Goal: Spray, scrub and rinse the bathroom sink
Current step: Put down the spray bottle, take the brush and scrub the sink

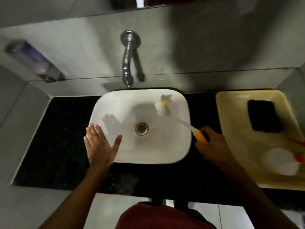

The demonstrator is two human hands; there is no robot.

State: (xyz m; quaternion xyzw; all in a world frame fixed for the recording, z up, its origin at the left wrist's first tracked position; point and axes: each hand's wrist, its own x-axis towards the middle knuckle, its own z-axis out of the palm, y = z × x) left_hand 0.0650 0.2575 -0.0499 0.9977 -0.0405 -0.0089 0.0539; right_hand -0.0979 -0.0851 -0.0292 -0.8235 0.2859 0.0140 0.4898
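My right hand [208, 142] gripped the scrub brush [178, 120] with bristles at the sink [140, 156] basin's far-right corner, handle angling back toward me, while my left hand [99, 146] rested flat, empty, on its near-left rim.

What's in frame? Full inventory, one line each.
sink: 1, white, centre of counter
drain: 1, metal, sink bottom
tap: 1, chrome, wall above sink
brush: 1, white bristles, yellow grip, head on sink's far right wall
counter: 1, black
soap dispenser: 1, purplish, left wall
tray: 1, cream, right of sink
sponge: 1, black, in tray
spray bottle: 1, white, orange trigger, in tray
left hand: open, on sink's left rim
right hand: grips brush
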